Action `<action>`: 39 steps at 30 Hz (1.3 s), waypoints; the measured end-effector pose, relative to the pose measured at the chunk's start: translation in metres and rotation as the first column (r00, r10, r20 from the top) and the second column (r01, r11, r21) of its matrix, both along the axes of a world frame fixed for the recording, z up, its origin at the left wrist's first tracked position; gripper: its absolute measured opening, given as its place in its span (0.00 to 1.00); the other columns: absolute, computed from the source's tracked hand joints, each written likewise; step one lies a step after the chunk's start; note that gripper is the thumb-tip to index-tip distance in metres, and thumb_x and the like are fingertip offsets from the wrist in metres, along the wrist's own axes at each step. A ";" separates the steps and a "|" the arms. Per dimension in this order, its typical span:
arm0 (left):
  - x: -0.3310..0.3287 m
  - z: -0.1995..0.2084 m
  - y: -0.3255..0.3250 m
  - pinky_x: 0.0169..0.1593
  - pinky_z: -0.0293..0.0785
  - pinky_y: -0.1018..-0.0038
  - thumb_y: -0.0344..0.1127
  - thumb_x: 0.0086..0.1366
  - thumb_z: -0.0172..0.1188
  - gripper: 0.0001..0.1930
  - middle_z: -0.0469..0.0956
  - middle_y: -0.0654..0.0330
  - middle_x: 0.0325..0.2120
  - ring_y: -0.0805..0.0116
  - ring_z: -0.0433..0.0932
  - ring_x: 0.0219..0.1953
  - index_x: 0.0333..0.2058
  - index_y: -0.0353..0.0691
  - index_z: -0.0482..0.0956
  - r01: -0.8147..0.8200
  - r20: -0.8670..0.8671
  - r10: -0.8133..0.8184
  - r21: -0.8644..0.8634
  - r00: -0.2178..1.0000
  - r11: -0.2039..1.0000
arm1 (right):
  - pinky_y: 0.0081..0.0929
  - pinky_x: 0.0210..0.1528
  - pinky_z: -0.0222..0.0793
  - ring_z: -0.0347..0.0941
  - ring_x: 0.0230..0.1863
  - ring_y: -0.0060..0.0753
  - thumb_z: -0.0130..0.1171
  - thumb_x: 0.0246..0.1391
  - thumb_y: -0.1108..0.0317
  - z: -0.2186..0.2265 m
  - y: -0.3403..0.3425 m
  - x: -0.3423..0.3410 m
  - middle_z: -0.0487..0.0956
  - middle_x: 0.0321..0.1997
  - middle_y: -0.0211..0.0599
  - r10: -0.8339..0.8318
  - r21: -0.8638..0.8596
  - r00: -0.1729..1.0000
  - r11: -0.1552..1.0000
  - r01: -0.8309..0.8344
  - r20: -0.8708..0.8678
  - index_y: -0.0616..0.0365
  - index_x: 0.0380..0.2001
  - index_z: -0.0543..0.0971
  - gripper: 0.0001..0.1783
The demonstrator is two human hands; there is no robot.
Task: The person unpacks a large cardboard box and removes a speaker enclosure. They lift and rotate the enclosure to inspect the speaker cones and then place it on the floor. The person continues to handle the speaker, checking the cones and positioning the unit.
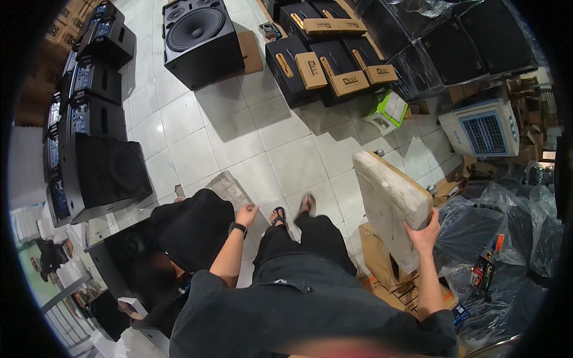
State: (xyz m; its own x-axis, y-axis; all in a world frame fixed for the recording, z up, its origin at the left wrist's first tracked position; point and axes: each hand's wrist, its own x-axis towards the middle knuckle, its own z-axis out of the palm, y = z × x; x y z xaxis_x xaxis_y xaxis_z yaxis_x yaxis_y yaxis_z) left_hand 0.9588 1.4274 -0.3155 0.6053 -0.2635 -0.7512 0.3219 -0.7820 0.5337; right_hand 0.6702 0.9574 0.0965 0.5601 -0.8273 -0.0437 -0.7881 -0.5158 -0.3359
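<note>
A thick, scuffed off-white slab [388,209] with a brownish edge stands tilted at my right side. My right hand [424,231] grips its near end, thumb on the pale face and fingers round the edge. What the slab is made of I cannot make out. My left hand [247,215], with a dark watch on the wrist, hangs in front of my left leg, fingers curled in and nothing visible in them. Just left of it crouches another person in a black top [194,230], beside a flat greyish panel [224,188] on the floor.
Speaker cabinets line the left [107,173], and a large speaker [203,45] stands ahead. Black boxes [286,65] with small cartons, a green-and-white stool [387,112] and an air cooler [480,128] are at far right. Cardboard [377,253] and plastic-wrapped goods [477,232] crowd my right.
</note>
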 end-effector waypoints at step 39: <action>0.803 0.381 0.354 0.65 0.63 0.46 0.67 0.66 0.50 0.42 0.66 0.55 0.65 0.50 0.66 0.65 0.68 0.42 0.61 -0.644 0.046 0.979 -0.747 0.200 0.167 | 0.35 0.65 0.63 0.70 0.58 0.29 0.84 0.30 0.62 0.034 0.299 1.228 0.75 0.55 0.35 0.084 0.226 0.213 -0.223 -0.948 0.974 0.56 0.59 0.68 0.50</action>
